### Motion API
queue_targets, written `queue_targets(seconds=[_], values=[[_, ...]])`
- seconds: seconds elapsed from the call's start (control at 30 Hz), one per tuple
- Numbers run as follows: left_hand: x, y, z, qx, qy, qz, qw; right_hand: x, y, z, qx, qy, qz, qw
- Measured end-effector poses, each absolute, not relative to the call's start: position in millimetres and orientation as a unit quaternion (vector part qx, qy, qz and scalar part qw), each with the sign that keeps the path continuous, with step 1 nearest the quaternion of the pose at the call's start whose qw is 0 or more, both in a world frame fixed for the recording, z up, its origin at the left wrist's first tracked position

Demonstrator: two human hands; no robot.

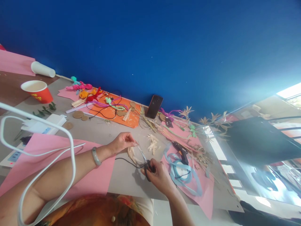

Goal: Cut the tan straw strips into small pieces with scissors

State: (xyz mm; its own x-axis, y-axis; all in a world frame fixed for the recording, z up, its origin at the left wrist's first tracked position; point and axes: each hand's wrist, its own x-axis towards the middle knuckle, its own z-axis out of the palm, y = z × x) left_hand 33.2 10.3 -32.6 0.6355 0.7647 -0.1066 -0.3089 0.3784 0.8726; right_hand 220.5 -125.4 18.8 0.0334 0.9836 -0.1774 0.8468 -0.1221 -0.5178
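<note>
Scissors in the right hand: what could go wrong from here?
The scissors point toward the left hand, their tips right at its fingertips, so a slip might nick a finger.
The black cord runs close to the blades and could get snagged or cut.
The white cable loops across the view of the left arm and might catch on it.

White glare from the window [291,91] hazes the blurred, stretched right side.
</note>
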Motion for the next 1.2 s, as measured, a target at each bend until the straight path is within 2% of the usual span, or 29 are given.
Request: queue_targets(seconds=[0.87, 1.03, 1.2], values=[[33.1, 10.8, -35.6, 0.495, 0.282, 0.334, 0.751, 232.8, -129.5, 6.3, -0.697, -0.612, 0.329, 0.177], [32.1, 10.9, -36.5, 0.555, 0.296, 0.336, 0.7, 236.5, -127.7, 9.5, -0.723, -0.59, 0.297, 0.205], [32.5, 6.9, -33.7, 0.692, 0.291, 0.331, 0.572, 244.6, -121.9, 21.5, -0.742, -0.574, 0.229, 0.26]])
